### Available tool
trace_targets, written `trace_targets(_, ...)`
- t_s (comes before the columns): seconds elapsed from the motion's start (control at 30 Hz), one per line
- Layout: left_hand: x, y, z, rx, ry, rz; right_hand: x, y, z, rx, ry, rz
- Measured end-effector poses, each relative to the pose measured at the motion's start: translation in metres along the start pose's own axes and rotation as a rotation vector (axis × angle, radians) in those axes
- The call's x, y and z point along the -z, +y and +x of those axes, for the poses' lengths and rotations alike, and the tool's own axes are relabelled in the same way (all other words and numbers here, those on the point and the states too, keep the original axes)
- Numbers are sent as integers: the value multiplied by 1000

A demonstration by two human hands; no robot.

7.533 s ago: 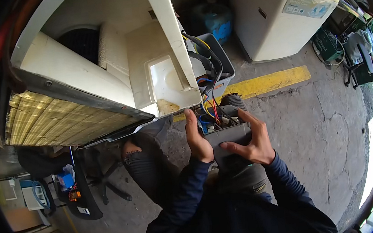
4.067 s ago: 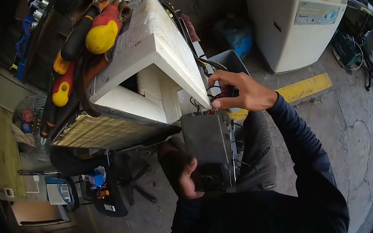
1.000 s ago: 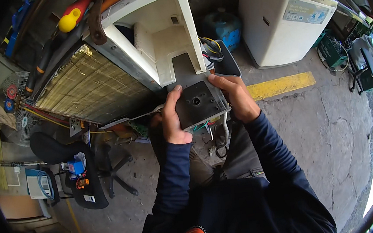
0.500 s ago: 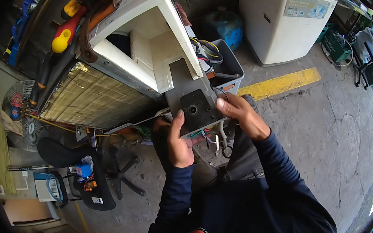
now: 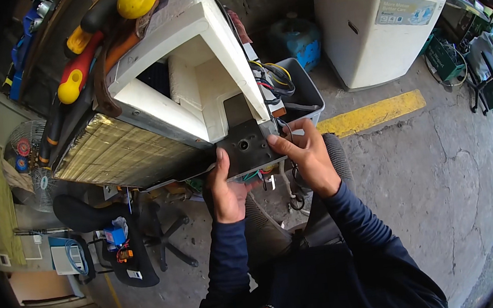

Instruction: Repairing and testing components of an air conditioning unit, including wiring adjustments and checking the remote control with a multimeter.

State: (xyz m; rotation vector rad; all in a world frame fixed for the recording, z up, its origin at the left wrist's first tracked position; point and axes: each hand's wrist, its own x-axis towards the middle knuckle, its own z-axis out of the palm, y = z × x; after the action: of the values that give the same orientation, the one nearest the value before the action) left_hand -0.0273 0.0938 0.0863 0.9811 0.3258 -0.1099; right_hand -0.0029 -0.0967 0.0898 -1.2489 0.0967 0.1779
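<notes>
Dark grey metal plate (image 5: 250,147) with a small round hole near its middle, held flat-on at the open end of the white air-conditioner casing (image 5: 188,58), just under the casing's pale inner wall. Gripped from both sides: left hand (image 5: 226,186) under and against the plate's left edge, thumb up along that edge, grip closed on the plate; right hand (image 5: 306,153) at the plate's right edge, thumb and fingertips pinched on its corner, grip likewise closed on the plate. Both forearms in dark blue sleeves, rising from the lower edge.

Right behind the plate, a bundle of coloured wires (image 5: 269,79) spilling out of the casing's end, red, yellow and black among them. More thin cables (image 5: 289,188) dangling below the plate between the two hands. Brass-coloured finned coil (image 5: 121,158) along the casing's near side, to the left of the plate. On top of the casing, screwdrivers with yellow and red handles (image 5: 79,72) lying side by side.

Farther out: grey plastic bin (image 5: 306,90) just beyond the wires, blue container (image 5: 297,37) behind it, white top-loading washing machine (image 5: 379,17) to the upper right. Yellow painted stripe (image 5: 374,113) across the cracked concrete floor (image 5: 442,181), right of the right hand. Black office chair (image 5: 116,228) at lower left, with a small fan (image 5: 33,182) near it at the left edge.
</notes>
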Motion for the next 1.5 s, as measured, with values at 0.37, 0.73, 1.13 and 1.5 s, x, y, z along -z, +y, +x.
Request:
trace_targets(0.37, 32, -34, -33, -823, 145, 1012, 35, 36, -16, 367, -122, -164)
trace_targets(0.73, 20, -22, -4, -970, 357, 1132, 21, 38, 10, 227, -64, 19)
trace_targets(1.13, 23, -10, 5, -1033, 250, 1655, -3, 42, -26, 761, 283, -900)
trace_targets(1.5, 37, -33, 1, -962, 247, 1577, 3, 62, -4, 809, 325, -832)
